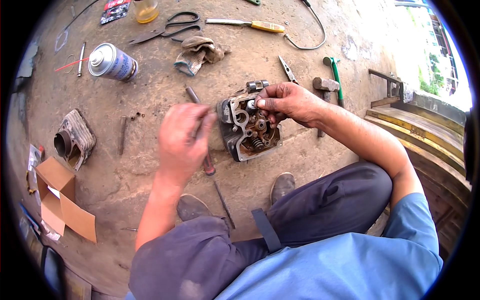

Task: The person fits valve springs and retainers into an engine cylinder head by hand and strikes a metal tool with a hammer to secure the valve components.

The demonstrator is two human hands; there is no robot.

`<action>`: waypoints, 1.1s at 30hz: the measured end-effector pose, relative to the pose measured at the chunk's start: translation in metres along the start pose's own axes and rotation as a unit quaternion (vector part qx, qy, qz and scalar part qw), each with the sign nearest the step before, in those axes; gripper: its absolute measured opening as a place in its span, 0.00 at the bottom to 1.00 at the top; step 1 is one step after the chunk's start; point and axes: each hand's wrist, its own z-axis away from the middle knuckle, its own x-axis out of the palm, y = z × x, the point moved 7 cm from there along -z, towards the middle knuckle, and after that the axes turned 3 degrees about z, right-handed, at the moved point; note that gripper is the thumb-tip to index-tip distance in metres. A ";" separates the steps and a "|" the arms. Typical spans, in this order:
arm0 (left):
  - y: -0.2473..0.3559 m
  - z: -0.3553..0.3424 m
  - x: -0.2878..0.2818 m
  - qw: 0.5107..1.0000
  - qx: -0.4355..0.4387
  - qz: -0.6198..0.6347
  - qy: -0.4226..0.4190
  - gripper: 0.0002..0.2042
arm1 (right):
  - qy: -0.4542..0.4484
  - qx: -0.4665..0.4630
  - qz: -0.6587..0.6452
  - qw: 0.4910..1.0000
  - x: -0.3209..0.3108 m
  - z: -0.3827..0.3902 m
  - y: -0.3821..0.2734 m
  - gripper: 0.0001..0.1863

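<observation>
Blue cloth shirt [325,267] | grey metal cylinder head [250,133] on brown concrete floor [127,172], inside right edge | right hand [286,102] pinching at silver coil spring [250,106]; left hand [184,139] blurred, hold unclear | square pressure seems best

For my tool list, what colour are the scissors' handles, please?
The scissors' handles are black, shown best in the head view.

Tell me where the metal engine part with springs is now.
In the head view, the metal engine part lies on the ground near the middle, the right hand over its upper right and the left hand to its left.
</observation>
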 end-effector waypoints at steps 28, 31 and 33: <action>0.016 -0.033 0.062 0.970 -0.086 0.228 0.026 0.06 | 0.112 -0.210 -0.023 0.971 0.013 0.036 -0.054 0.15; 0.014 -0.037 0.065 0.957 -0.108 0.266 0.052 0.06 | 0.101 -0.270 -0.013 0.958 0.012 0.038 -0.060 0.14; 0.014 -0.034 0.067 0.953 -0.123 0.271 0.054 0.07 | 0.123 -0.308 0.012 0.943 0.009 0.040 -0.064 0.13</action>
